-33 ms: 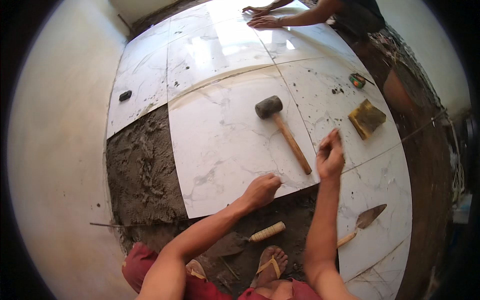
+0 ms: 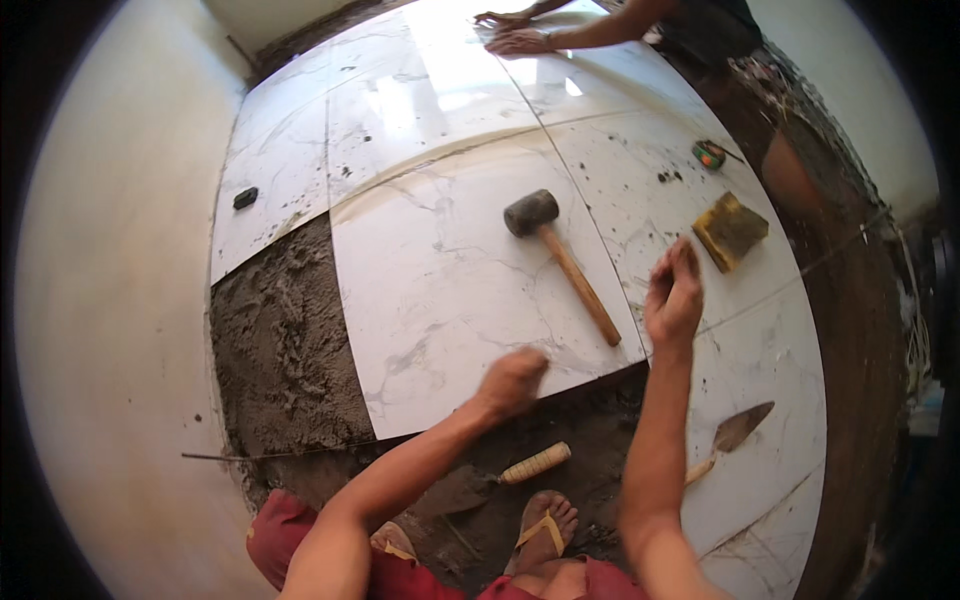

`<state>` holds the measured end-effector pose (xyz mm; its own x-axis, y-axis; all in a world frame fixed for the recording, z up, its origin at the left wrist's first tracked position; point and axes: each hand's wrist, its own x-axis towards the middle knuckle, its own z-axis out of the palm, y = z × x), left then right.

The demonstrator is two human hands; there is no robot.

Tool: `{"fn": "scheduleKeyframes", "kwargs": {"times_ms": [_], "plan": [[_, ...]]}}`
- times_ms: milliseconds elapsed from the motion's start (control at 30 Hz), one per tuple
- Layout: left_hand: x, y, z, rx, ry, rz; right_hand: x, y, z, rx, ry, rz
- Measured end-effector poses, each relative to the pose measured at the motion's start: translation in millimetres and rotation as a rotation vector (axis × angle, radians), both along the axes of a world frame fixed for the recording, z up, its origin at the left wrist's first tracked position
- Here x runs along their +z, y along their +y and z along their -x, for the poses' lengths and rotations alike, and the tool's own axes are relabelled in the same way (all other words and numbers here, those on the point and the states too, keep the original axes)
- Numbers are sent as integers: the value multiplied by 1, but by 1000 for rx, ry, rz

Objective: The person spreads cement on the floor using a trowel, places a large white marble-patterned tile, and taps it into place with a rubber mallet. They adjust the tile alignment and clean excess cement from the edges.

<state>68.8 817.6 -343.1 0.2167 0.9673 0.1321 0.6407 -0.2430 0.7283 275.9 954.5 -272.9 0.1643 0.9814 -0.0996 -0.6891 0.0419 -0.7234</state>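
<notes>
My left hand [image 2: 512, 382] is closed in a fist above the near edge of a large white marbled floor tile [image 2: 430, 330], slightly blurred; whatever is in its fingers is hidden. Off to the right, my right hand [image 2: 675, 300] is raised over the neighbouring tile, fingers pinched together; I cannot make out anything in them. Between and beyond the hands, a rubber mallet [image 2: 532, 213] with a wooden handle lies on the tile. A dirty yellow sponge [image 2: 733, 232] is just past my right fingertips. Below my right hand lies a pointed trowel [image 2: 743, 428], its handle partly behind my forearm.
Wet mortar [image 2: 285, 350] fills the gap by the left wall [image 2: 120, 300]. Another trowel's handle [image 2: 535, 464] lies near my feet. A thin rod [image 2: 220, 457] crosses the mortar edge. A tape measure [image 2: 709, 154] and black block [image 2: 245, 198] rest on tiles. Another person's hands [image 2: 520, 40] press the far tiles.
My right hand has moved up and slightly right, toward the sponge. My left hand has shifted a little left. The view has shifted slightly; the tools stay where they lay.
</notes>
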Motion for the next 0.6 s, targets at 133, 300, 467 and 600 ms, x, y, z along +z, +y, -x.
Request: {"fn": "scheduleKeyframes", "kwargs": {"times_ms": [133,300,467,600], "plan": [[-27,52,71,361,38,-130,-2,47,-18,98,-476,15],[-48,127,180,593,326,-288,-53,105,13,218,-1099,64],[-55,116,191,657,377,-110,-99,178,47,114,-1416,3],[-45,117,180,647,357,-80,-108,247,83,81,-1547,-111]]}}
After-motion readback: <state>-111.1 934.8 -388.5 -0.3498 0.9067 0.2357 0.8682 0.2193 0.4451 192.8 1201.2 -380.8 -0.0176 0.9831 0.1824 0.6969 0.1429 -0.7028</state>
